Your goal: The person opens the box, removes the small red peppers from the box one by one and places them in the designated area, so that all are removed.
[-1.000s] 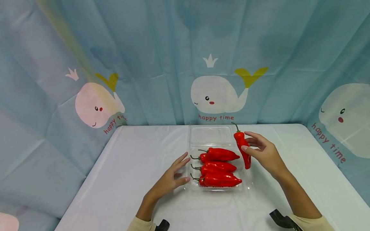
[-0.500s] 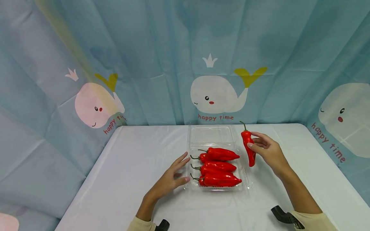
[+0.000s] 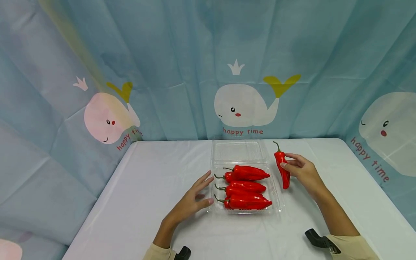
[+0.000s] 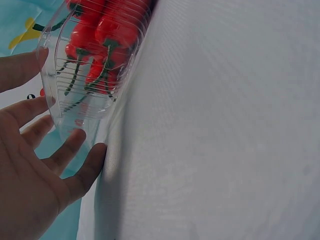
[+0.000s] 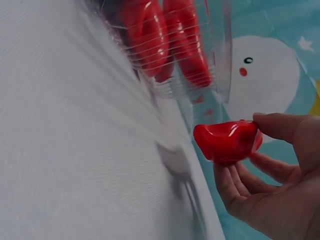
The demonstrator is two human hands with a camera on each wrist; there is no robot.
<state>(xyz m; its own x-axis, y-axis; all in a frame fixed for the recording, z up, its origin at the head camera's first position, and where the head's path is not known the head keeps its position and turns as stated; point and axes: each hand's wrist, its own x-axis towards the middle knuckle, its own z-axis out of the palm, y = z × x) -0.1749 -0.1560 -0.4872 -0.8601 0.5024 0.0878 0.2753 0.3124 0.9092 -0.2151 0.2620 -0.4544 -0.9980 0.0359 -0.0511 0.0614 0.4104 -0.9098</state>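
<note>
My right hand (image 3: 305, 176) pinches a red chili pepper (image 3: 280, 160) between thumb and fingers, its green stem pointing up and away. It hangs just right of a clear plastic box (image 3: 276, 204). In the right wrist view this pepper (image 5: 225, 142) is seen end-on, with its shadow on the cloth below. Several red peppers (image 3: 250, 203) lie crosswise in the box, stems to the left. My left hand (image 3: 191, 203) is at the box's left side, fingers spread. The left wrist view shows its thumb and fingertips (image 4: 42, 57) at the clear wall.
The box's transparent lid (image 3: 238, 151) is folded back flat toward the far edge. A white cloth (image 3: 156, 173) covers the table. Behind and at the sides hangs a blue curtain (image 3: 182, 72) printed with whales.
My right hand has carried the pepper rightward, from over the box's right edge to beside it, then slightly lower. The left hand and the peppers in the box have stayed put.
</note>
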